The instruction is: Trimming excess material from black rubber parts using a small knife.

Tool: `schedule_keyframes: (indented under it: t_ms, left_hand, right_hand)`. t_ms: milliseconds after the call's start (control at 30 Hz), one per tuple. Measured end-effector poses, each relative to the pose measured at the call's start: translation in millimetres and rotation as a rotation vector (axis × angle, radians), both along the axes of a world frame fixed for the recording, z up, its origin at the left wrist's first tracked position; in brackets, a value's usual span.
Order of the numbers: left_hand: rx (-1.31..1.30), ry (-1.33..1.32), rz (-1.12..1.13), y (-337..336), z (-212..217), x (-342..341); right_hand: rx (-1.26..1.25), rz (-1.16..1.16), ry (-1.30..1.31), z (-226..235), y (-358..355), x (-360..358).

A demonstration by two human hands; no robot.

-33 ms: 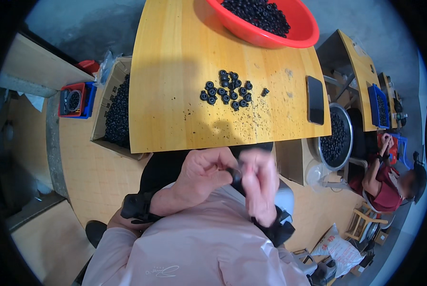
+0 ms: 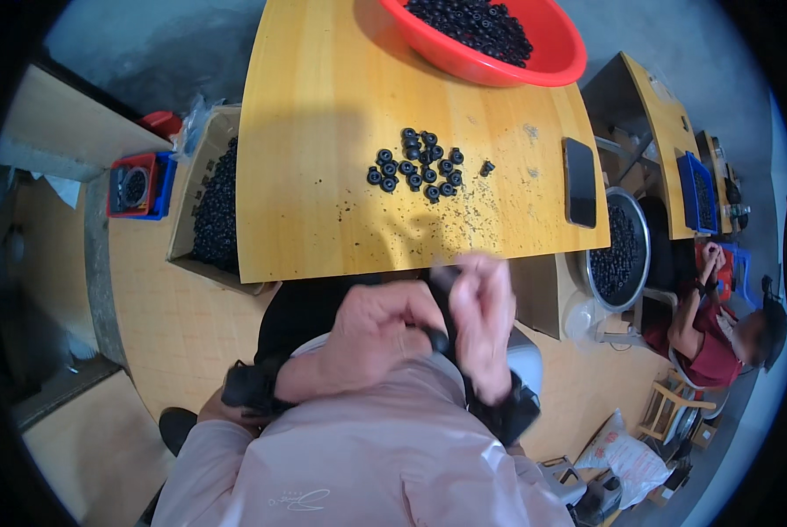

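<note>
Just beyond the front edge of the wooden table (image 2: 314, 220), my left hand (image 2: 380, 325) is closed, pinching a small black ring-like part (image 2: 438, 340) between thumb and fingers. Beside it, slightly higher, is my right hand (image 2: 484, 307), smeared by motion with its fingers drawn together. A dark blurred shape shows at its fingertips; I cannot make out what it is. On the table lies a loose group of small black round parts with holes (image 2: 430, 176). A single black part (image 2: 487, 168) lies apart to their right, and dark crumbs are scattered nearer the edge.
At the far edge stands a red basin (image 2: 556, 66) of black parts. A phone (image 2: 580, 183) lies at the right. Left of the table is a cardboard box (image 2: 187, 230) of parts; at right, a metal bowl (image 2: 646, 255). A co-worker (image 2: 705, 338) sits far right.
My right hand has moved up and away from my left hand, opening a gap between them. The left hand keeps its black part. The parts on the table lie as before.
</note>
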State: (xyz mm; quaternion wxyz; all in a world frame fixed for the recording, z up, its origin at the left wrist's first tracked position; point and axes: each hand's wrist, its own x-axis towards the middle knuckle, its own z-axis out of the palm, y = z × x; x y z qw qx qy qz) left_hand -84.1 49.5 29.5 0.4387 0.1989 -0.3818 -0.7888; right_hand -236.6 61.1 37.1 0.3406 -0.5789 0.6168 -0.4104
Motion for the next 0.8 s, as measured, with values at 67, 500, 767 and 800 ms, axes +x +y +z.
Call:
schedule_keyframes:
  t_ms: [67,500,767,800]
  left_hand:
    - [0.02,-0.014,-0.018,0.4,9.1,1.0]
    - [0.208,0.114,-0.023,-2.7,-15.1,-3.8]
    - [0.271,0.06,-0.129,-3.8,-10.5,-0.8]
    - [0.284,0.043,-0.136,-4.1,-10.0,-0.4]
  right_hand:
    - [-0.001,-0.138,-0.446,-29.8,-9.5,-18.4]
    - [-0.182,0.336,-0.446,3.4,-5.8,-8.2]
    - [-0.15,0.331,-0.451,8.6,-9.3,-3.1]
    - [-0.136,0.328,-0.468,8.3,-10.2,-2.4]
